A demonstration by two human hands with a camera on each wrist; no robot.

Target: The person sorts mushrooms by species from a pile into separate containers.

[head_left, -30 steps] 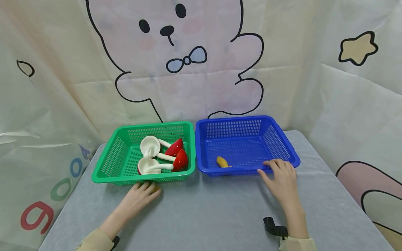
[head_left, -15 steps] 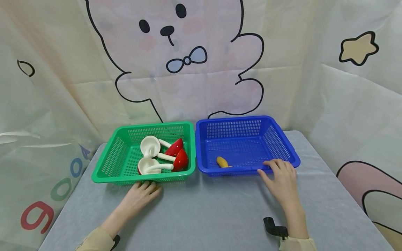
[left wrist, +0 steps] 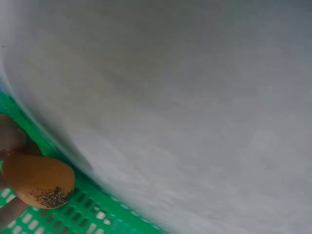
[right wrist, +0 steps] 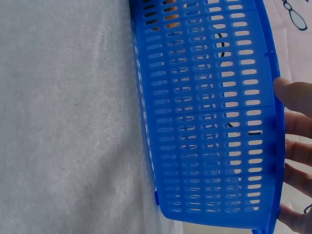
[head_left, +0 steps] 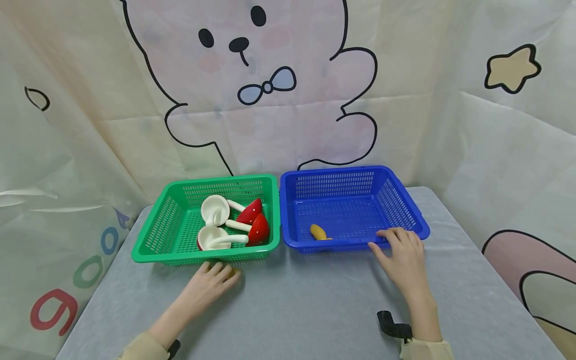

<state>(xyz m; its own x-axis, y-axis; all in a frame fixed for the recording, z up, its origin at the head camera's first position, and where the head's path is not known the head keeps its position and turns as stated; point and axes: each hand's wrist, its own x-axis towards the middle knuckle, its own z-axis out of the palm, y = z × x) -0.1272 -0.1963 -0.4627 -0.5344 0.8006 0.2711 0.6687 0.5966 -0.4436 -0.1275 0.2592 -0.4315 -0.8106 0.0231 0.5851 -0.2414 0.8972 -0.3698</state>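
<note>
My left hand [head_left: 208,287] is low in front of the green basket [head_left: 153,257], gripping a rounded yellow-orange piece [left wrist: 41,181] with a patch of dark specks at its end. Most of that piece hides under the fingers in the head view; its exact kind cannot be told. My right hand [head_left: 402,262] holds the front rim of the blue basket [head_left: 333,245] near its right corner. In the right wrist view the thumb [right wrist: 295,95] meets the rim and the other fingers lie behind it. A yellow curved piece [head_left: 318,232] lies in the blue basket.
Several red-and-white mushroom-shaped toys [head_left: 258,230] lie in the green basket. Both baskets stand side by side at the back of the grey cloth-covered table [head_left: 306,310]. A printed curtain [head_left: 288,130] hangs right behind them.
My left hand has shifted slightly to the right and towards me, with the yellow-orange piece in its fingers. My right hand and both baskets have stayed in place.
</note>
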